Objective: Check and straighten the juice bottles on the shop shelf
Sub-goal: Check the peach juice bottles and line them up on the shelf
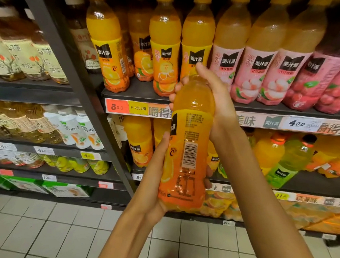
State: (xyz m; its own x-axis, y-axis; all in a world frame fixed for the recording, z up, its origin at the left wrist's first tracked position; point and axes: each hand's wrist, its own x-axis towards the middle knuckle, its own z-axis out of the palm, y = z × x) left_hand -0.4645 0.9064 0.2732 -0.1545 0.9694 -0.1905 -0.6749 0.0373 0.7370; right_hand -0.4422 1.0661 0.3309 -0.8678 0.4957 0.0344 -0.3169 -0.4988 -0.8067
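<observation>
1. Both hands grip one orange bottle (188, 142), held off the shelf (139, 94) in front of its front edge. Left hand (154, 181) wraps the lower body and base; right hand (212, 99) is curled round the neck and covers the cap.
2. Held bottle faces the camera with its back label: barcode, small print too fine to read, a "C" mark at the left edge, and part of the black brand patch.
3. Progress, as judged: the check of this bottle is under way; returning it and squaring the row (151, 45) remain. A gap in the orange front row, just left of the two right-hand orange bottles, is probably its place.
4. Row state: the leftmost orange bottle (108, 47) leans and is turned part sideways; the others stand upright, fronts outward.
5. Legible writing: bottle fronts read "美汁源". Pink lychee bottles (258, 70) to the right carry the same brand.
6. Price strip (268, 121) on the shelf edge: red tag "850", yellow tag "9 9元3瓶", white tag "400", printed "嚼得到" and "美味".
</observation>
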